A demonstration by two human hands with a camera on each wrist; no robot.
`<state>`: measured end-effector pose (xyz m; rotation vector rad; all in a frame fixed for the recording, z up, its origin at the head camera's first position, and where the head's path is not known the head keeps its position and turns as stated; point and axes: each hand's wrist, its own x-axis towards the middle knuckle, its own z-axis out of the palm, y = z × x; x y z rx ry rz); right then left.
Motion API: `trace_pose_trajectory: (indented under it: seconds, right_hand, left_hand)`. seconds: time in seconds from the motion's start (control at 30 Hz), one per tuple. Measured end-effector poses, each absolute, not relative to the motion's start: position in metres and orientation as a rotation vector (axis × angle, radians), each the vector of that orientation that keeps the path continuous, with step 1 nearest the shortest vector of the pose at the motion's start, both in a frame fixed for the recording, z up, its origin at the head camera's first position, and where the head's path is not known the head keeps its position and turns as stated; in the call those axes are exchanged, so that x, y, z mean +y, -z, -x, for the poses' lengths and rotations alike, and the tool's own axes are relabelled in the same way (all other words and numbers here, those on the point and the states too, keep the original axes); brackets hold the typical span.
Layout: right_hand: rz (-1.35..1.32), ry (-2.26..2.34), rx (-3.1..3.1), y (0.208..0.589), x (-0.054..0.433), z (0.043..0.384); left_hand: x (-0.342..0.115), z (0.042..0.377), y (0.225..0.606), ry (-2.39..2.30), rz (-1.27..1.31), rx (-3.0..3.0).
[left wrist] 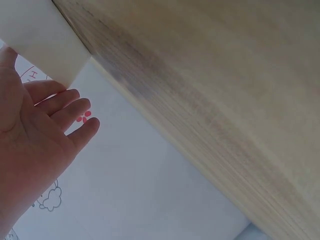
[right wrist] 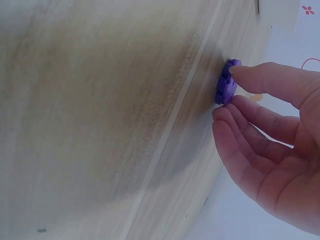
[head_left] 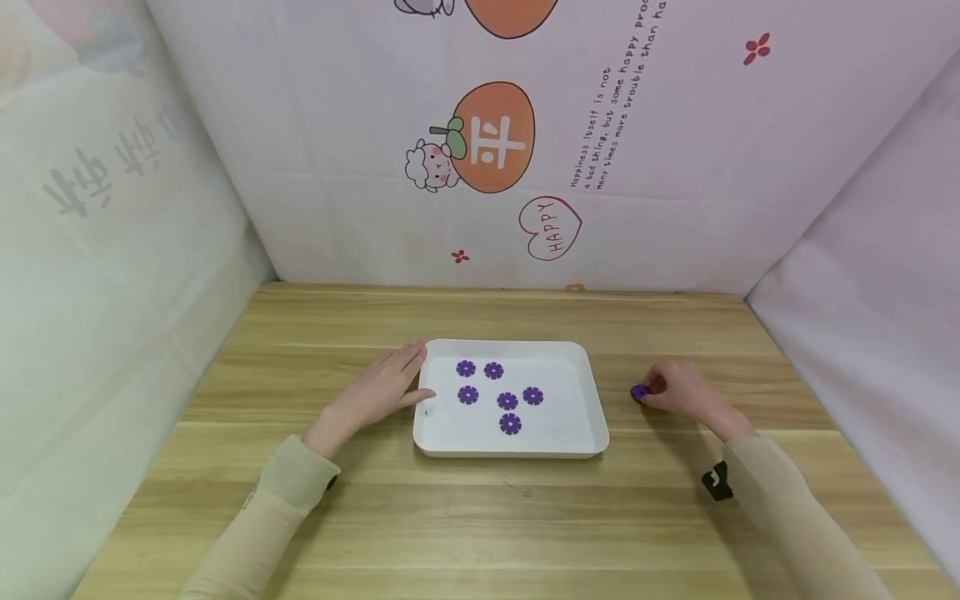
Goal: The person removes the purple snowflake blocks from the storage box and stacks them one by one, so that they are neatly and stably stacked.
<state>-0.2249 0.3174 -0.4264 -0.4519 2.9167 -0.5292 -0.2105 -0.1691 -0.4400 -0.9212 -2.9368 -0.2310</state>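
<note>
A white tray (head_left: 555,437) lies on the table with several purple notched plastic discs, such as this snowflake disc (head_left: 510,424), spread flat inside it. My left hand (head_left: 386,383) rests at the tray's left rim, its fingers extended and the thumb reaching over the edge. To the right of the tray, my right hand (head_left: 678,389) pinches a purple snowflake disc (right wrist: 228,82) between thumb and fingers, close to the tabletop. From the right wrist view the held purple piece looks thick, perhaps more than one layer; its exact number of discs cannot be told.
The wooden table (head_left: 480,525) is enclosed by a printed white cloth (head_left: 337,167) at the back and plain-looking cloth on both sides. A dark patch (head_left: 717,482) shows beside the right sleeve.
</note>
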Motion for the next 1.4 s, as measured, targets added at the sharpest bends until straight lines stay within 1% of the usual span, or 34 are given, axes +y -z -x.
trace_pose_trajectory:
  seconds: [0.9, 1.4]
  right_hand:
    - [0.454, 0.507, 2.905, 0.428, 0.317, 0.222]
    - [0.475, 0.525, 2.936, 0.409, 0.309, 0.223]
  left_hand:
    - [-0.170, 0.210, 0.444, 0.244, 0.917, -2.947]
    - [-0.170, 0.211, 0.442, 0.252, 0.917, -2.939]
